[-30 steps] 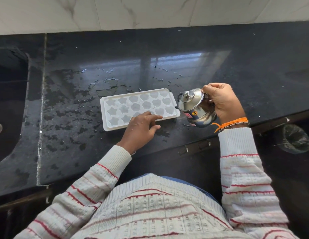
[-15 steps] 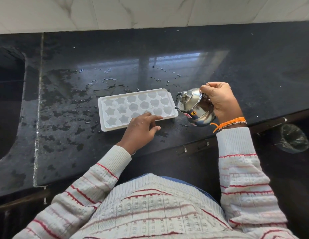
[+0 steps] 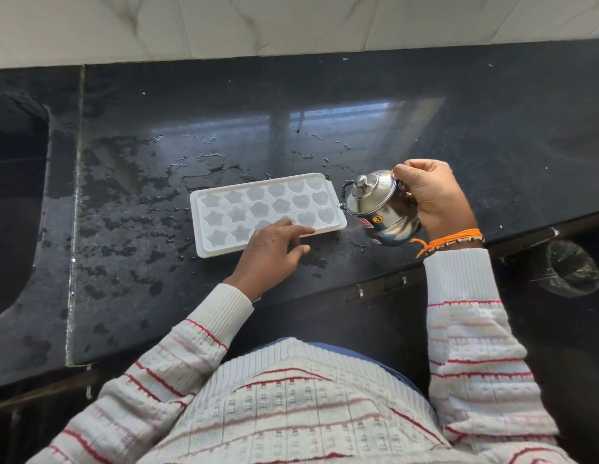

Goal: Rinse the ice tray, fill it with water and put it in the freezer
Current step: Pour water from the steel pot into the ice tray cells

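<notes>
A white ice tray (image 3: 254, 209) with star, flower and heart moulds lies flat on the wet black counter (image 3: 425, 128). My left hand (image 3: 271, 252) rests on the tray's near edge, its fingers straight across the rim. My right hand (image 3: 428, 195) grips a small lidded steel kettle (image 3: 378, 205) by its handle. The kettle is tilted, with its spout at the tray's right end. The moulds look glossy; I cannot tell how much water they hold.
A dark sink (image 3: 13, 202) is set into the counter at the far left. Water drops and patches lie around the tray. A pale marble wall (image 3: 291, 21) runs behind the counter. Drawer handles (image 3: 375, 288) line the front edge, and a clear bin (image 3: 572, 272) stands below right.
The kettle has stayed at the tray's right end, shifting only slightly. My left hand keeps resting on the tray's near edge.
</notes>
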Available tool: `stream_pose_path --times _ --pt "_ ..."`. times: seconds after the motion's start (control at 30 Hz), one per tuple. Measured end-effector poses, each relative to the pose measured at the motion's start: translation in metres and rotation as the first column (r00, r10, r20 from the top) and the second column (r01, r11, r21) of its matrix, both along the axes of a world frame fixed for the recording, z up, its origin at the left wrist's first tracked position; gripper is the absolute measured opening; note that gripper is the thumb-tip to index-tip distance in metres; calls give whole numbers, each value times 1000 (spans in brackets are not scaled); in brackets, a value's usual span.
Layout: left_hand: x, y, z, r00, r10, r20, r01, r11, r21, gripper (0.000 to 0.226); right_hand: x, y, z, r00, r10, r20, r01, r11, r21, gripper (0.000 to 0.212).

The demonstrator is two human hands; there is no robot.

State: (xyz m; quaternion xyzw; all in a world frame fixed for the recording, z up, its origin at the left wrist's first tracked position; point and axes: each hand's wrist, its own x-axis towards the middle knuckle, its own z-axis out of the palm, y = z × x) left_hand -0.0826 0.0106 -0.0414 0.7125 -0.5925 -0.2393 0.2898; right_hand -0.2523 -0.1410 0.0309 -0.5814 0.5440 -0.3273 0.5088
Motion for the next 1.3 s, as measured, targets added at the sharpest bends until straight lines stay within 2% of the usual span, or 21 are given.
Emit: stream_pose_path --times 0.23,0.47,0.57,0.7,0.9,1.13,1.3 --pt "1 -1 2 1000 -4 2 4 1000 8 29 -3 -3 -2 998 -27 49 25 999 32 28" --pt "4 0 6 1000 7 -17 -7 1000 -2 24 -3 -2 -4 940 -191 281 156 977 143 29" --pt "8 2 7 1000 12 11 -12 999 -41 21 0 3 -8 859 -342 380 289 938 191 29" --pt "10 4 11 999 36 35 -34 998 -54 19 8 5 -13 700 -496 513 416 868 272 27" --pt "12 6 15 998 64 8 -64 997 -33 18 22 9 -34 549 -433 715 457 871 177 45" --pt "14 11 16 996 91 5 -91 996 -24 18 27 17 -57 496 -494 714 480 841 249 41" --pt "16 15 14 995 103 -16 -104 994 -26 17 26 23 -65 538 -493 684 488 844 223 42"
